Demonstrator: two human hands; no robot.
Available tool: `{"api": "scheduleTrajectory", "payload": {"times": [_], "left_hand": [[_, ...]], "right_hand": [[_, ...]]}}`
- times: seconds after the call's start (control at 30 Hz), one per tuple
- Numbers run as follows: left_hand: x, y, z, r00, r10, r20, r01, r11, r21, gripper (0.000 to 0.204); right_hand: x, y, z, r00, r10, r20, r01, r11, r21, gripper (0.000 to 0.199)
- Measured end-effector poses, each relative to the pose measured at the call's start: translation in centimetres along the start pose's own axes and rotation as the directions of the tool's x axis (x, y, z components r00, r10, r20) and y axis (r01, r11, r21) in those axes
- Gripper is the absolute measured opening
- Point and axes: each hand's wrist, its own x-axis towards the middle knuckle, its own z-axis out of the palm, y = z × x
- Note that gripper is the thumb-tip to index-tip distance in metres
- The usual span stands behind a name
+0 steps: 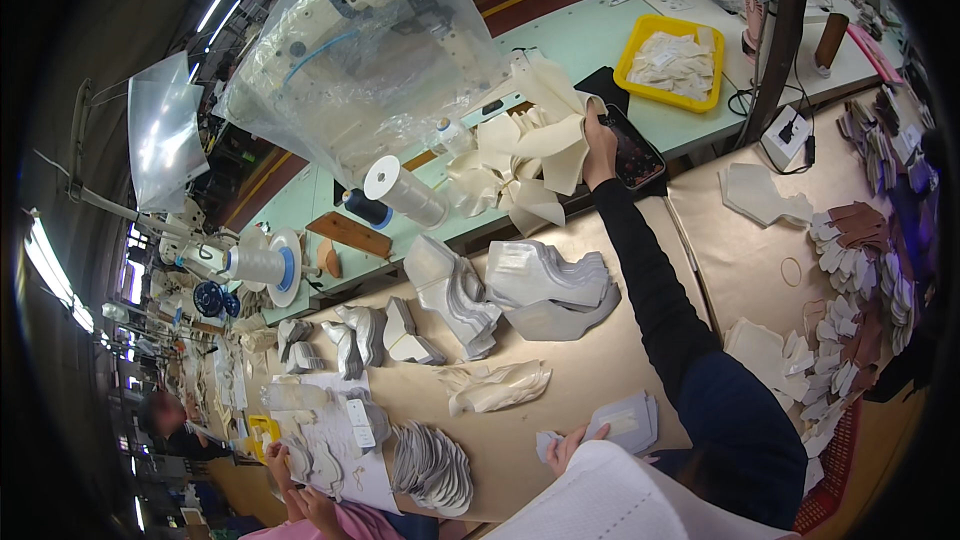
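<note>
My right arm, in a dark sleeve, stretches far across the bench. My right hand (601, 148) is closed on the edge of a cream fabric piece (556, 145), beside a loose pile of similar cream pieces (495, 165). A dark phone (636, 152) lies right next to that hand. Close to my body, my left hand (566, 450) has its fingers closed on a flat grey cut piece (628, 422) with a cream patch on it. White cloth in front hides part of this hand.
Grey shaped pieces stand in stacks (555, 290) mid-table, near a crumpled cream piece (495, 386). Thread cones (405, 192) and a plastic-covered machine (365, 70) stand beyond. A yellow basket (720, 85) holds cream pieces. At lower left a co-worker's hands (318, 508) handle pieces.
</note>
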Motion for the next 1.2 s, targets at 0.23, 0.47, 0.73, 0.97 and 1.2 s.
{"api": "scheduleTrajectory", "payload": {"times": [0.23,0.47,0.73,0.97,1.2], "left_hand": [[0.0,-0.2,0.0,1.0,0.012,0.011,-0.012,1.0,-0.017,0.056],[0.0,0.0,0.1,1.0,-0.001,-0.007,0.001,1.0,-0.028,0.055],[0.0,-0.3,-0.1,1.0,0.029,0.01,-0.029,0.999,-0.021,0.055],[0.3,0.1,-0.6,0.999,0.008,0.035,-0.007,1.0,-0.014,0.058],[0.0,0.0,-0.3,0.999,0.01,0.041,-0.011,1.0,0.023,0.058]], "right_hand": [[0.7,0.2,0.2,0.995,0.045,-0.09,0.01,0.844,0.537,0.031],[0.6,1.6,0.7,0.991,0.099,-0.085,-0.074,0.962,0.263,0.02],[1.5,1.7,0.3,0.885,0.285,0.367,-0.398,0.056,0.916,0.032],[2.9,1.1,-2.8,0.864,0.233,0.446,-0.499,0.513,0.699,0.032],[1.8,3.0,0.5,0.987,0.062,-0.148,0.021,0.865,0.5,0.026]]}}
